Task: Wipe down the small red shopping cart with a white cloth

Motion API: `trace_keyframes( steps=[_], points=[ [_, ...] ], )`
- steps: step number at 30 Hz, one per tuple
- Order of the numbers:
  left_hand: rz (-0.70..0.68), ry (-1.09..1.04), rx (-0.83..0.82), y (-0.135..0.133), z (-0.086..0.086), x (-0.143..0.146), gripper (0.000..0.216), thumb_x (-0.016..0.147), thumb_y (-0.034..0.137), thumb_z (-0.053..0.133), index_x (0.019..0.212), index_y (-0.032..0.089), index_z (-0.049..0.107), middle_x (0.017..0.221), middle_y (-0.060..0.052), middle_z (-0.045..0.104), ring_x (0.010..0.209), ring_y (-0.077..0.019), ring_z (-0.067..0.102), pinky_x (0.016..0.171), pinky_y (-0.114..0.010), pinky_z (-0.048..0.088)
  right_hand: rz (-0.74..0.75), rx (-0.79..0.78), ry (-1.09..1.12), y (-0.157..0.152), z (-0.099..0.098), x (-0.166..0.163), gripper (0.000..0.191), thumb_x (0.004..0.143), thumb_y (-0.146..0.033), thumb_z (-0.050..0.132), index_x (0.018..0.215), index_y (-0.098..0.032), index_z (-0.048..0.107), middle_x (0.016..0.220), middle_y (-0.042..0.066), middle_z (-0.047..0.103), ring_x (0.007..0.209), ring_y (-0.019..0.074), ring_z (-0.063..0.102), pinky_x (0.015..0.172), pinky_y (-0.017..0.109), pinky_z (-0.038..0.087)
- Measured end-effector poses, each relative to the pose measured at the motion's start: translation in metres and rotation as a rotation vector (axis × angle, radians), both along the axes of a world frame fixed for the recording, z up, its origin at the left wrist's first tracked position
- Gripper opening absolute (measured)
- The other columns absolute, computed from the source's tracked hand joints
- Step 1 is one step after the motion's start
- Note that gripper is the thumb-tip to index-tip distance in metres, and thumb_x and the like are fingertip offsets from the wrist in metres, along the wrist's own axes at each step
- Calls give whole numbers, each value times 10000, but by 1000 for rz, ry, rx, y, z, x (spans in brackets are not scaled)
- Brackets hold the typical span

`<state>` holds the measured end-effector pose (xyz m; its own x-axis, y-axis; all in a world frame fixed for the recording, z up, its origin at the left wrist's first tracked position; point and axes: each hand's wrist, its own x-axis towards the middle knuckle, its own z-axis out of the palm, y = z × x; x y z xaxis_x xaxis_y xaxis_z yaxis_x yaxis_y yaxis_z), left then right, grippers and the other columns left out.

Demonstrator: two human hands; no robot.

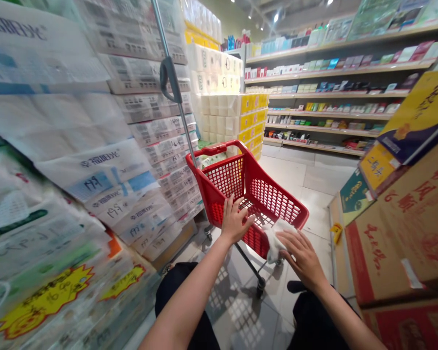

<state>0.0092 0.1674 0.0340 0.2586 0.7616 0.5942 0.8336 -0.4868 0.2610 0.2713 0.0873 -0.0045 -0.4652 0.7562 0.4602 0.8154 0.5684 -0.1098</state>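
In front of me stands a red plastic shopping cart [277, 201] with lattice sides and a metal frame on wheels. My left hand [235, 218] rests on its near rim, fingers stretched out and spread, with nothing held in them. At the near right corner my right hand [302, 255] presses a white cloth [275, 245] against the rim, its fingers bent over the cloth. Part of the cloth drapes down the outer side of the corner. No goods show in the visible part of the basket.
Tall stacks of packaged tissue paper [146, 97] line the left side. A long grey pole with a dark grip [171, 80] rises by the cart's far left corner. Cardboard cartons [397, 233] are stacked on the right. Stocked shelves [332, 87] stand behind, across the tiled floor [284, 170].
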Motion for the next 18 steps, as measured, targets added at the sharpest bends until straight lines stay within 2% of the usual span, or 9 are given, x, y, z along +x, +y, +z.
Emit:
trace_keyframes(
  steps=[2, 5, 9, 11, 13, 18],
  points=[
    [-4, 10, -4, -2, 1, -4, 260, 901, 444, 542, 804, 220, 631, 1475, -2, 402, 1466, -302, 109, 1204, -589, 135, -10, 0, -19, 13, 1, 17, 387, 970, -405, 406, 1324, -317, 535, 1350, -3, 575, 1317, 203, 448, 1174, 471, 147],
    [-9, 18, -8, -2, 0, -6, 241, 897, 418, 548, 795, 218, 634, 1474, 8, 405, 1466, -306, 104, 1199, -601, 128, -148, 31, 31, 48, 2, 55, 396, 989, -414, 341, 1309, -310, 549, 1318, -6, 603, 1308, 199, 465, 1169, 503, 127],
    [-1, 6, 0, 3, -3, 0, 222, 896, 404, 549, 808, 223, 641, 1474, 11, 404, 1464, -308, 104, 1196, -605, 130, -275, 17, 82, 90, 2, 87, 429, 989, -436, 302, 1338, -328, 527, 1354, 1, 574, 1336, 213, 435, 1134, 536, 201],
    [9, -3, 6, 7, -3, 4, 214, 892, 398, 552, 801, 223, 638, 1468, 8, 411, 1461, -313, 112, 1191, -614, 136, -288, 9, 130, 97, 1, 83, 448, 986, -437, 296, 1341, -298, 532, 1350, 25, 578, 1337, 225, 431, 1099, 523, 285],
    [13, -9, 10, 10, -3, 6, 211, 887, 393, 559, 787, 222, 630, 1462, 5, 417, 1458, -317, 119, 1189, -619, 139, -300, 39, 202, 90, -2, 68, 461, 987, -428, 292, 1323, -256, 556, 1324, 49, 598, 1339, 232, 426, 1069, 500, 345],
    [11, -14, 12, 11, -2, 8, 227, 891, 400, 553, 777, 217, 623, 1466, 0, 410, 1457, -315, 127, 1193, -608, 142, -196, 64, 286, 28, -5, 2, 403, 987, -373, 339, 1286, -255, 582, 1286, 41, 622, 1330, 229, 430, 1115, 500, 302]
  ],
)
